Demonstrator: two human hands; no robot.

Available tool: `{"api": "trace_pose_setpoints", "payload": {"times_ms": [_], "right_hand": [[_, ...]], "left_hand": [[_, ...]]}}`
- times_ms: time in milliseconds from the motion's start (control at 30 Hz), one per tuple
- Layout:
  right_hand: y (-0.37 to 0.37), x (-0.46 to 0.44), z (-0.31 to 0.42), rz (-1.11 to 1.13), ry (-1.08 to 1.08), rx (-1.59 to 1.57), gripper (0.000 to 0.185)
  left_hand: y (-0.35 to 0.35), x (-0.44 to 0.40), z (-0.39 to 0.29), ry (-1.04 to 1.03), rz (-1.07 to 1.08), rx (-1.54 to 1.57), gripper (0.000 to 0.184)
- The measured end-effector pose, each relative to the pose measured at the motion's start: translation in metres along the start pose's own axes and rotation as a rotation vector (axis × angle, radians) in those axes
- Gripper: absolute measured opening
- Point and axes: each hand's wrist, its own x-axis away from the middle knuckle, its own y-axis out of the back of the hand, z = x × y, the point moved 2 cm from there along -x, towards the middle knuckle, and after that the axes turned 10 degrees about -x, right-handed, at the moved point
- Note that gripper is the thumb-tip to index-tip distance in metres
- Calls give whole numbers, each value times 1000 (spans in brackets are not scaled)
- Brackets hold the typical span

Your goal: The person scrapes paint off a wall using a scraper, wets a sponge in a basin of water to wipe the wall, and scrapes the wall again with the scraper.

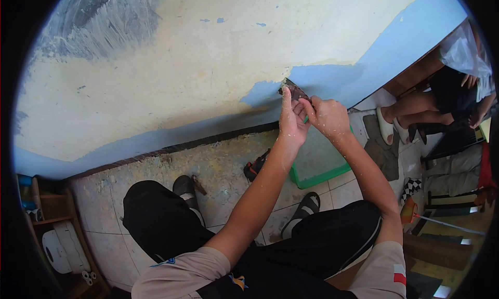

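Against the wall (182,75), a dark scraper (297,91) has its blade edge touching where cream paint meets bare blue. My right hand (330,118) is closed around the scraper's handle end, which the fingers mostly hide. My left hand (292,120) holds the blade end, its thumb stretched along the blade and its fingers curled beside it. Pale paint flecks stick to both hands and forearms. Below the hands, a green-rimmed tray or mat (323,178) lies on the floor, and a dark red-and-black object (256,166) rests near my left forearm.
Paint chips cover the tiled floor (161,177) along the wall base. A hammer-like tool (198,185) lies by my left foot. Another person (442,101) stands at right, holding a plastic bag (465,55). A wooden shelf (54,210) stands at left; a grey mat (382,148) lies at right.
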Motion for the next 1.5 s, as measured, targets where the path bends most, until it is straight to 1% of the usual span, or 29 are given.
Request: {"api": "trace_pose_setpoints", "payload": {"times_ms": [33, 100, 167, 233, 300, 333, 367, 433, 533, 600, 633, 700, 800, 933, 1000, 1100, 1433, 1500], "right_hand": [[-1, 0, 4, 1, -1, 2, 44], [-4, -4, 19, -43, 92, -2, 44], [-15, -11, 34, -25, 102, -24, 44], [-26, -13, 51, 2, 120, -49, 44], [-29, -15, 64, 0, 170, -80, 44], [-30, -16, 72, -1, 171, -78, 44], [-31, -16, 82, 25, 185, -86, 44], [-35, -13, 88, 58, 193, -99, 45], [-38, -15, 79, 28, 221, -122, 45], [-34, -10, 64, -18, 195, -104, 41], [-32, -6, 54, -12, 197, -103, 41], [-28, 2, 32, -34, 125, -104, 41], [-18, 8, 10, -9, 60, -53, 43], [-10, 9, 5, 1, 9, -65, 44], [-10, 8, 4, 1, 11, -64, 45], [-13, 10, 3, 1, 13, -69, 45], [-10, 8, 2, 48, -36, -60, 47], [-8, 8, 4, 73, -56, -75, 47]], "left_hand": [[2, 0, 0, -33, -9, 38, 54], [4, 5, -8, -70, -15, 78, 54], [13, 23, -30, -145, -88, 178, 54], [49, 14, -32, -164, -72, 163, 54], [72, 2, -37, -241, 71, 192, 50], [69, 13, -45, -263, 35, 250, 47], [65, 22, -54, -260, 35, 249, 47], [68, 37, -66, -218, -109, 260, 48], [64, 37, -61, -200, -86, 202, 47], [52, 34, -52, -206, -104, 107, 49], [48, 30, -45, -206, -107, 112, 49], [40, 19, -28, -58, -77, 5, 52], [22, 8, -10, 10, -49, -30, 55], [14, 3, -5, -3, -3, -43, 54], [14, 3, -6, -1, -36, -41, 49], [15, 3, -8, 7, -48, -65, 48], [13, 1, -4, 23, -24, -48, 51], [14, 0, -4, 26, -5, -54, 54]]}}
